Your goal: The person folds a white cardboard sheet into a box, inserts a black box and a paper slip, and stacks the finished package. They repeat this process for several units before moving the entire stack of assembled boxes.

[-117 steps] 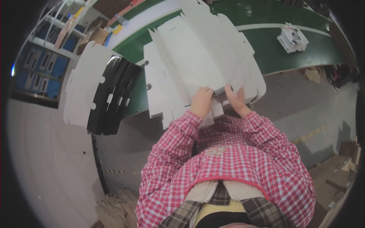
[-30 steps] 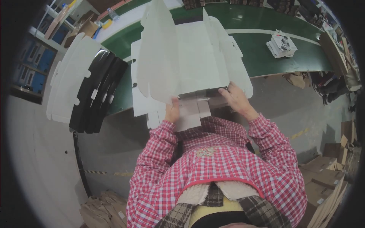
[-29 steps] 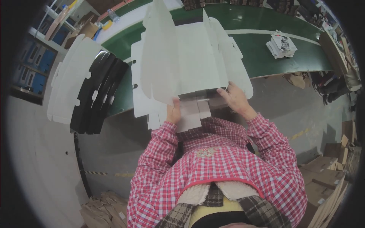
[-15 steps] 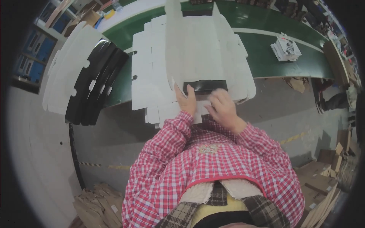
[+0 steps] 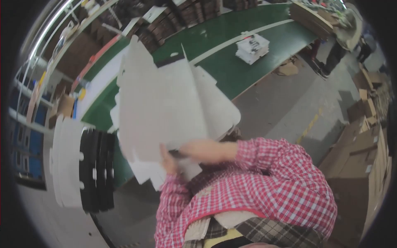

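A partly folded cardboard box [image 5: 165,103], white inside with raised side panels, lies in front of me on a stack of flat white box blanks [image 5: 219,105]. At its near edge, my left hand [image 5: 169,163] holds the left corner, one finger pointing up along the panel. My right hand [image 5: 202,151] is smeared by motion at the same edge, just right of the left hand, and its fingers cannot be made out. A small dark strip of the box's black outer face [image 5: 175,153] shows between the hands.
Black-and-white box blanks [image 5: 97,171] stand in a row at left. The green table [image 5: 223,68] carries a small pile of printed white pieces [image 5: 252,48]. Brown cartons [image 5: 351,173] are stacked at right. A person's legs [image 5: 333,58] show at the far right.
My view has swung, so the table now runs diagonally and the box appears further left and lower. The black near flap, plainly visible before, is now mostly hidden by my right hand.
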{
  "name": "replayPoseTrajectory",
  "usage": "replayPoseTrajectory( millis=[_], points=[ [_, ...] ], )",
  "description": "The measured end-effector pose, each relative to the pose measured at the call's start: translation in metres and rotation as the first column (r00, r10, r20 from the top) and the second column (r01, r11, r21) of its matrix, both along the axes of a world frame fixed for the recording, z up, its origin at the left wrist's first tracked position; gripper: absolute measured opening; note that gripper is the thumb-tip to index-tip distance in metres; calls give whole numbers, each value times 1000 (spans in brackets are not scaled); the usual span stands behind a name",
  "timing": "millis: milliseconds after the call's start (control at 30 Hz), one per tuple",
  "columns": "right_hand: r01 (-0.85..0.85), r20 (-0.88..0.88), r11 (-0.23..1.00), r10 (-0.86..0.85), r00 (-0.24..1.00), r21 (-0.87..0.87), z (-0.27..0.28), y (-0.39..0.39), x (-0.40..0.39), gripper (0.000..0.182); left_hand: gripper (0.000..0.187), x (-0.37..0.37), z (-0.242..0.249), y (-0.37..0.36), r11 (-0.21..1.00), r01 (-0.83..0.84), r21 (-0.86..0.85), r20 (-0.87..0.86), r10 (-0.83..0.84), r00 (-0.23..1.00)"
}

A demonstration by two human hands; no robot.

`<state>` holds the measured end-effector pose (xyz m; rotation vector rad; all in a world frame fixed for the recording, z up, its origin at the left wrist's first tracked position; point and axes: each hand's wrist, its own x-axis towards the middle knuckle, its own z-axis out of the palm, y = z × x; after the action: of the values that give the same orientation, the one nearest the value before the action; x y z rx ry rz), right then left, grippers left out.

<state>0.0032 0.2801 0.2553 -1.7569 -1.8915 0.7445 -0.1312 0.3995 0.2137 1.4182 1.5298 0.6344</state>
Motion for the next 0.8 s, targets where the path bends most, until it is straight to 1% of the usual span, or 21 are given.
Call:
replayPoseTrajectory(
  millis=[33, 67, 100, 133, 167, 200, 233, 267, 300, 333, 367, 400, 467, 500, 567, 600, 633, 667, 700, 767, 800],
  points=[
    [-181, -162, 979, 194, 967, 93, 9, -6, -13, 32, 52, -46, -25, 32, 879, 261, 399, -200, -194, 960],
    [-325, -311, 925, 374, 874, 198, 16, -17, -24, 47, 53, -102, -51, 49, 552, 532, 642, -467, -268, 843],
    [-317, -168, 885, 389, 906, 342, 17, -12, -6, 45, 49, -116, -21, 42, 658, 328, 678, -245, -218, 945],
    [-297, 87, 723, 312, 946, 623, 17, -6, 10, 42, 40, -130, 10, 35, 792, -59, 608, 192, -74, 979],
    [-312, 280, 461, 138, 950, 831, 16, -1, 24, 39, 33, -146, 44, 30, 839, -388, 381, 565, 121, 816],
    [-255, 274, 503, 36, 961, 826, 12, 14, 51, 38, 33, -156, 54, 21, 817, -399, 416, 534, 136, 834],
    [-130, 279, 564, -185, 942, 815, 12, 23, 81, 37, 34, -165, 64, 13, 774, -408, 484, 484, 151, 862],
    [8, 288, 597, -400, 870, 802, 14, 29, 116, 36, 35, -168, 75, 7, 732, -406, 547, 432, 168, 886],
    [151, 301, 593, -591, 748, 791, 17, 29, 153, 35, 36, -171, 86, 1, 687, -398, 609, 381, 187, 906],
    [215, 310, 576, -674, 670, 788, 24, 31, 187, 35, 36, -169, 95, -5, 660, -396, 638, 361, 198, 911],
    [499, 493, 639, -769, 406, 585, 27, 31, 214, 47, 33, -161, 102, -12, 700, -217, 681, 235, 73, 969],
    [523, 523, 637, -768, 369, 566, 30, 33, 223, 51, 34, -154, 96, -7, 684, -136, 717, 178, 9, 984],
    [630, 642, 604, -737, 209, 488, 36, 30, 245, 65, 40, -134, 81, 5, 566, 198, 800, -74, -234, 969],
    [640, 649, 593, -738, 187, 490, 37, 27, 257, 59, 38, -116, 80, 9, 553, 263, 790, -122, -278, 953],
    [650, 674, 586, -723, 149, 484, 44, 21, 274, 36, 38, -87, 80, 11, 496, 491, 716, -321, -391, 863],
    [669, 661, 568, -735, 151, 479, 57, 17, 279, 32, 38, -71, 75, 19, 484, 524, 701, -340, -419, 842],
    [700, 623, 549, -759, 190, 456, 68, 15, 281, 25, 38, -60, 72, 23, 468, 590, 658, -398, -448, 800],
    [730, 581, 529, -783, 223, 433, 79, 11, 284, 26, 38, -47, 68, 27, 446, 652, 613, -453, -478, 753],
    [736, 549, 509, -805, 224, 446, 80, 8, 291, 26, 36, -38, 61, 30, 427, 647, 632, -469, -454, 758],
    [768, 412, 425, -881, 230, 479, 79, -15, 306, 31, 28, -18, 44, 30, 346, 636, 689, -532, -354, 769],
    [779, 340, 385, -911, 234, 496, 81, -38, 286, 28, 25, -9, 39, 28, 319, 657, 683, -543, -381, 749]
  ],
)
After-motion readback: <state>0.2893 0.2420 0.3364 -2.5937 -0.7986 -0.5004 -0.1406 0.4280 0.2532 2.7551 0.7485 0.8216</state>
